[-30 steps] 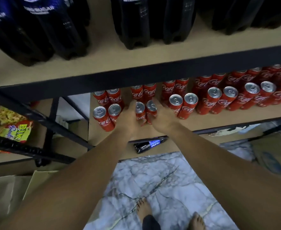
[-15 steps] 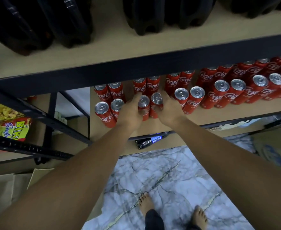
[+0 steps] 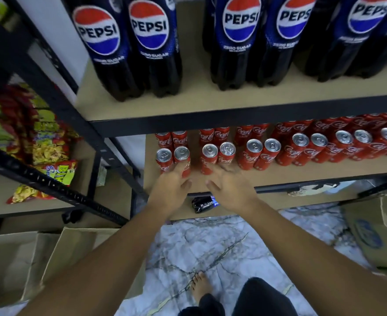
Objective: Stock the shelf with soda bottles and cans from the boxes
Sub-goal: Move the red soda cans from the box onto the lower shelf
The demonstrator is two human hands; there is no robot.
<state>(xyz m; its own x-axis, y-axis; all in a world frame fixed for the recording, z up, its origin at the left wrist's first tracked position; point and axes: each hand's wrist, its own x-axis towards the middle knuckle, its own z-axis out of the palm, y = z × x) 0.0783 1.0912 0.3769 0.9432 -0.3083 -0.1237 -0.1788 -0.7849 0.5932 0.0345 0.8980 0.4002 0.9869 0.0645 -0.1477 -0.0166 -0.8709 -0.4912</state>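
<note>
Red Coca-Cola cans (image 3: 254, 153) stand in paired rows on the middle shelf board (image 3: 302, 174). My left hand (image 3: 172, 190) is spread open in front of the leftmost pair (image 3: 173, 159), its fingertips at the base of those cans. Beside it, my right hand (image 3: 231, 190) is open too, fingertips near the second pair (image 3: 217, 156), holding nothing. Large Pepsi Zero Sugar bottles (image 3: 151, 46) stand on the upper shelf (image 3: 210, 106). One small Pepsi bottle (image 3: 202, 204) lies on its side on the bottom shelf under my hands.
A black metal rack upright (image 3: 51, 92) slants at the left, with snack bags (image 3: 39, 151) on the neighbouring shelf. Open cardboard boxes sit on the marble floor at the left (image 3: 28, 258) and right (image 3: 375, 236). My bare foot (image 3: 199, 288) is below.
Both hands let go of the two cans they held between them and drew back toward the shelf edge, fingers spread. The camera tilted up, bringing the Pepsi bottle labels into view.
</note>
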